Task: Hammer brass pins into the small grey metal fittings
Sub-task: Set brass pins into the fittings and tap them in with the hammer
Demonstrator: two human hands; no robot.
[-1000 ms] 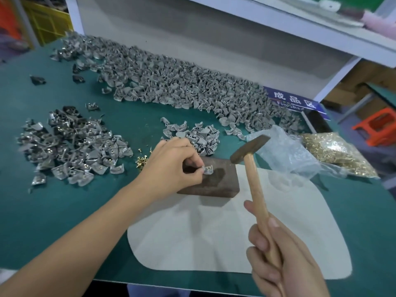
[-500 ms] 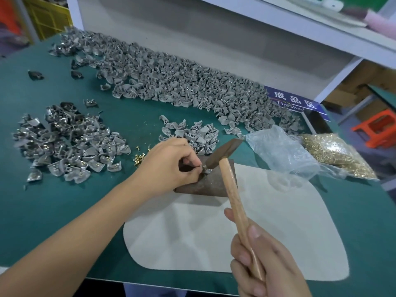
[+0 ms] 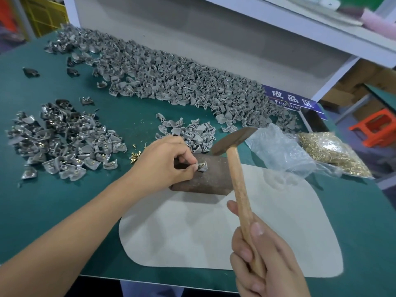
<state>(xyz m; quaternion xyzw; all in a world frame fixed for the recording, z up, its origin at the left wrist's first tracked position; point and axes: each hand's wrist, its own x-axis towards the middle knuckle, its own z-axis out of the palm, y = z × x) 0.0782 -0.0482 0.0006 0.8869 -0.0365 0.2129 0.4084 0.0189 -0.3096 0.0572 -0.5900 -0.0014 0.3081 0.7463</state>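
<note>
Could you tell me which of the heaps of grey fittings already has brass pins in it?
The heap at the left: brass dots glint among its fittings, unlike the plain grey long back heap and small middle heap.

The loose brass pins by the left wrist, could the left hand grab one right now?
Probably not at once: the left hand is pinching the fitting on the iron block. The loose brass pins lie uncovered beside its wrist, so freeing it would suffice.
</note>
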